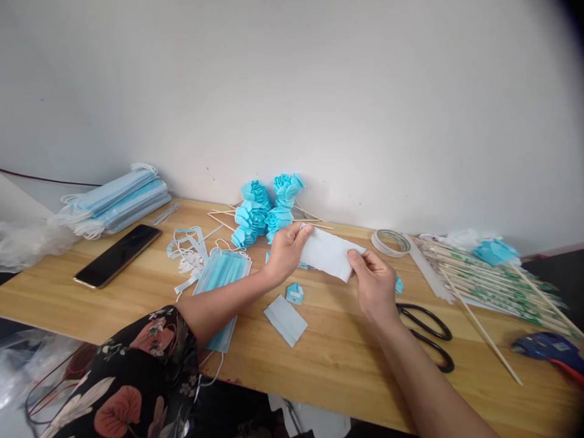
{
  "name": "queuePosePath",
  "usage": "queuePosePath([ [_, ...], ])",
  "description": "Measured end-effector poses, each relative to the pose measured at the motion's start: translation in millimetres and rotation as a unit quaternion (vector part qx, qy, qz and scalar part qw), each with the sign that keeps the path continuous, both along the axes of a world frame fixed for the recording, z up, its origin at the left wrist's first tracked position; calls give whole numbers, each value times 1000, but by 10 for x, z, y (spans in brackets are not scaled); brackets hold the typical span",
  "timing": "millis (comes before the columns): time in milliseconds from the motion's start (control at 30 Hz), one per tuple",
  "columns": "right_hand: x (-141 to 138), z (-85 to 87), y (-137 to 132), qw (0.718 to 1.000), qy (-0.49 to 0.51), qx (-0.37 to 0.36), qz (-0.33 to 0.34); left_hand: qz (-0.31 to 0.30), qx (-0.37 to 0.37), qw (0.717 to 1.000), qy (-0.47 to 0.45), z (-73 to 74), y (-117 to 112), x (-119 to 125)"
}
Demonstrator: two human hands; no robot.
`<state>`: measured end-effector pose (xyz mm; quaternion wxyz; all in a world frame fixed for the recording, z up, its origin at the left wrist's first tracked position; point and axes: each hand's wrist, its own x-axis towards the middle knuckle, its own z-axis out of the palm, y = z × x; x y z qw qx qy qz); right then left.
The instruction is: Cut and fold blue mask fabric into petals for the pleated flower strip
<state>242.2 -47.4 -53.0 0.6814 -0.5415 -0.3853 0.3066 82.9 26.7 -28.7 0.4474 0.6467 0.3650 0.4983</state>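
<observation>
Both hands hold a white rectangular piece of mask fabric (pixel 329 253) a little above the wooden table (pixel 347 353). My left hand (pixel 286 249) pinches its left end and my right hand (pixel 375 281) pinches its right end. Behind the hands stand several blue flowers (pixel 264 210) folded from masks on thin sticks. Flat blue face masks (pixel 222 274) lie under my left forearm. A folded pale blue piece (pixel 286 319) and a small blue scrap (pixel 294 293) lie below the hands.
A stack of blue masks (pixel 116 201) and a black phone (pixel 117 255) lie at the left. Black scissors (pixel 429 337), a tape roll (pixel 390 241), a bundle of wooden skewers (pixel 493 283) and a blue glue gun (pixel 550 350) are at the right. A white wall stands behind.
</observation>
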Motion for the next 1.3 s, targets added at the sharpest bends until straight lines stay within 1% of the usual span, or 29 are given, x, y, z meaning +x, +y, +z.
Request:
queuePosePath([
  [167, 24, -14, 1, 1000, -1, -11, -4, -13, -6, 1000, -4, -15, -26, 10],
  [433, 46, -39, 12, 1000, 7, -10, -11, -26, -7, 1000, -9, 4, -58, 13],
  [633, 59, -39, 20, 1000, -5, -12, -2, -33, -7, 999, -6, -38, -41, 14],
  [833, 62, -49, 4, 997, -74, -18, -25, -33, 0, 999, 4, -93, -46, 37],
  [967, 83, -41, -10, 985, -152, -44, -75, -43, 16, 999, 15, -131, -66, 62],
  [1067, 93, -38, -19, 977, -188, -41, -91, -49, 16, 998, 24, -150, -71, 64],
  [1200, 64, -5, -45, 966, -231, -33, -111, -31, 9, 999, 30, -122, -84, 52],
  [1300, 24, 47, -65, 959, -252, -12, -127, -26, 7, 999, 20, -80, -93, 48],
])
